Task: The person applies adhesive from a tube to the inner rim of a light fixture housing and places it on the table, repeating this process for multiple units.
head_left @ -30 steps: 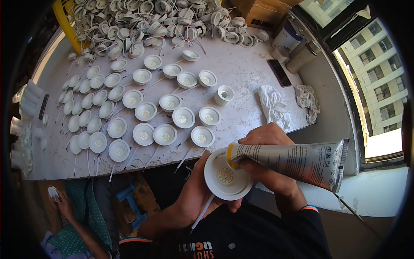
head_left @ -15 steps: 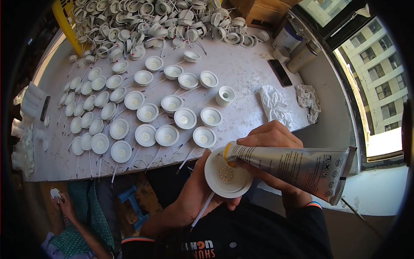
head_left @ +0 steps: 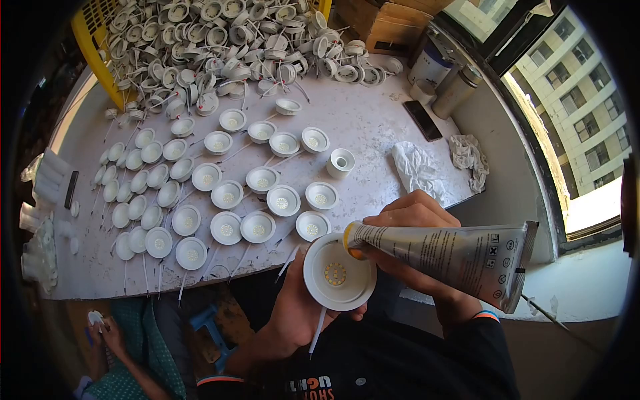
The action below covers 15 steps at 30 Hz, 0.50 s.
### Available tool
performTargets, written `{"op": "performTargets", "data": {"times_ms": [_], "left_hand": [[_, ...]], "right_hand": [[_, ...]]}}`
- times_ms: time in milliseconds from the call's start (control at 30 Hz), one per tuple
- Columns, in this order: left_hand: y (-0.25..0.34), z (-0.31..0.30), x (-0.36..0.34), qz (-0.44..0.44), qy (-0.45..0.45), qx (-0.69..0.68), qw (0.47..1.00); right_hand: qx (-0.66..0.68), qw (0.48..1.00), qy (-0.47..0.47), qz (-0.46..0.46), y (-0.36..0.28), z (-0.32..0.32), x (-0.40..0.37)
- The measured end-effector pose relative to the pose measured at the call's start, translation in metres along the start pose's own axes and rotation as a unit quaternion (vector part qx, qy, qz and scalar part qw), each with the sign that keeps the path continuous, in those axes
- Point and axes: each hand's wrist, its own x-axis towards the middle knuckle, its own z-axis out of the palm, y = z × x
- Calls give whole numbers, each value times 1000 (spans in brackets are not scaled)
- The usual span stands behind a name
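Note:
My left hand (head_left: 291,308) is wrapped round a white round LED downlight (head_left: 357,283), its open face turned up and a ring of yellow LED dots at the centre. A white wire hangs from its underside. My right hand (head_left: 417,213) grips a silver squeeze tube (head_left: 447,260) with a yellow band, lying almost level with its crimped end to the right. The tube's nozzle end is over the light's upper right rim; its tip is hidden. Rows of similar downlights (head_left: 227,228) lie on the table (head_left: 373,207) just beyond.
A heap of white lamp housings (head_left: 213,40) fills the back, by a yellow crate (head_left: 100,57). A white cup-shaped part (head_left: 341,163), crumpled white cloth (head_left: 419,167), phone (head_left: 423,121) and metal flask (head_left: 458,92) are to the right. Another person's hands (head_left: 107,333) show lower left.
My left hand has turned the downlight and shifted it slightly left, its wire now hanging more upright. The tube has moved slightly left. The view has tilted a little.

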Motion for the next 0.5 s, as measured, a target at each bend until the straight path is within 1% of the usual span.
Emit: {"op": "performTargets", "data": {"times_ms": [67,100,167,200,267,400,467,500], "left_hand": [[-1,1,1,41,-3,16,999],[-2,-1,1,40,-5,18,999],[-3,-4,0,75,-38,35,996],[-3,-4,-2,74,-40,38,996],[-4,-3,-6,114,1,40,993],[-1,-1,-9,142,-42,42,988],[-2,5,-10,181,36,100,978],[-1,9,-10,180,35,101,978]], "right_hand": [[19,999,-9,34,-3,-1,0],[17,999,-6,33,-4,-2,0],[51,997,-18,62,-6,-4,-1],[49,997,-15,61,-6,-4,-1],[37,998,-11,54,-8,-5,1],[15,999,-4,39,-11,-6,5],[4,999,-2,32,-12,-6,6],[3,1000,0,31,-14,-7,7]]}}
